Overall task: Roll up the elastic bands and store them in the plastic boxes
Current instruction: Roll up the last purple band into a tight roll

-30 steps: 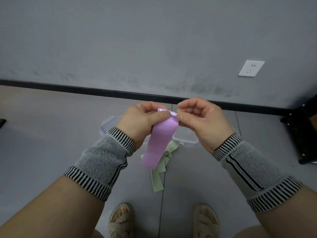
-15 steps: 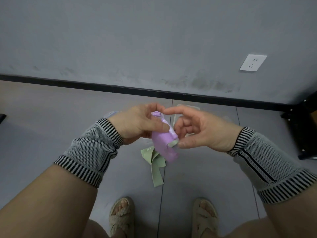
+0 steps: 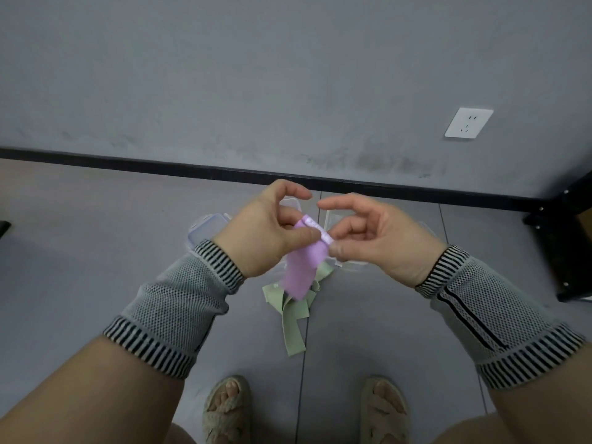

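A purple elastic band (image 3: 302, 267) hangs between my hands, its top end rolled into a small coil. My left hand (image 3: 270, 232) pinches the coil with thumb and fingers. My right hand (image 3: 368, 235) pinches the coil's right end with thumb and curled fingers, its index finger stretched out above. A pale green elastic band (image 3: 293, 318) lies crumpled on the floor below. Clear plastic boxes (image 3: 205, 229) sit on the floor behind my hands, mostly hidden by them.
The grey floor meets a grey wall with a black skirting board (image 3: 160, 161). A white socket (image 3: 468, 122) is on the wall. A black furniture leg (image 3: 563, 238) stands at the right. My sandalled feet (image 3: 227, 408) are at the bottom.
The purple band's hanging tail has grown shorter as its top end was rolled up. Both hands dropped lower and turned around the coil.
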Motion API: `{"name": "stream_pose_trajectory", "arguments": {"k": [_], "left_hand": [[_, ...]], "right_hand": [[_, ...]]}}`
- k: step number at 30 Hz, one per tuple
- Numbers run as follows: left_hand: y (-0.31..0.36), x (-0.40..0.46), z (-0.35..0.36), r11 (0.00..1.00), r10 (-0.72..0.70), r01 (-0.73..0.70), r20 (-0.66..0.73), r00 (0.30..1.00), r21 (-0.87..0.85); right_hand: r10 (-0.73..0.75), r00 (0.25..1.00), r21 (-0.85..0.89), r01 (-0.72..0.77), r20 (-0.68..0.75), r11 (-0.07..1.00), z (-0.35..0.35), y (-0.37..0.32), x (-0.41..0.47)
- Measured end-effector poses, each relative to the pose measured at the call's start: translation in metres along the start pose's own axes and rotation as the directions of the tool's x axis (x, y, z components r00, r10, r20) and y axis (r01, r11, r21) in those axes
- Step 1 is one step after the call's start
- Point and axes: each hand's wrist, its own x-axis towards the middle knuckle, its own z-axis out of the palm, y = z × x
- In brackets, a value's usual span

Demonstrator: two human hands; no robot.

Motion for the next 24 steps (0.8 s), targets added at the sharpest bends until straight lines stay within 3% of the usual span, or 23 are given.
{"name": "stream_pose_trajectory", "arguments": {"k": [3,6,9,11,13,14,16,18,20,22,24], "left_hand": [[-0.001,0.000,0.006,0.993,0.107,-0.103,-0.085,0.991,0.052],[-0.005,0.000,0.011,0.967,0.179,-0.144,-0.162,0.970,0.209],[-0.009,0.001,0.014,0.937,0.283,-0.187,-0.327,0.902,0.294],[-0.006,0.000,0.017,0.970,0.213,-0.130,-0.448,0.868,0.207],[-0.003,-0.001,0.021,0.999,-0.024,0.003,-0.502,0.864,-0.042],[-0.001,-0.002,0.024,0.973,-0.171,0.076,-0.467,0.868,-0.217],[0.003,-0.006,0.026,0.836,-0.416,0.272,-0.228,0.880,-0.476],[0.005,-0.011,0.029,0.735,-0.522,0.516,0.118,0.845,-0.440],[0.004,-0.013,0.037,0.725,-0.513,0.614,0.349,0.784,-0.313],[0.002,-0.011,0.046,0.715,-0.446,0.590,0.406,0.798,-0.374],[0.002,-0.006,0.050,0.665,-0.344,0.439,0.273,0.898,-0.604]], "right_hand": [[-0.019,0.995,0.037,0.023,-0.100,0.999,0.001,0.000,0.001],[-0.044,0.987,0.009,0.046,-0.154,0.999,0.005,0.000,0.003],[-0.088,0.960,0.072,0.111,-0.266,0.991,0.007,-0.001,0.005],[-0.085,0.939,0.164,0.147,-0.335,0.975,0.008,-0.001,0.006],[-0.053,0.922,0.286,0.173,-0.384,0.943,0.009,-0.002,0.008],[-0.027,0.918,0.348,0.177,-0.396,0.920,0.010,-0.003,0.008],[0.022,0.919,0.439,0.167,-0.394,0.883,0.011,-0.005,0.008],[0.048,0.922,0.484,0.158,-0.385,0.861,0.012,-0.006,0.007],[0.058,0.919,0.513,0.164,-0.389,0.842,0.013,-0.008,0.008],[0.065,0.915,0.535,0.174,-0.398,0.826,0.014,-0.010,0.008],[0.068,0.911,0.546,0.182,-0.406,0.818,0.015,-0.010,0.008]]}}
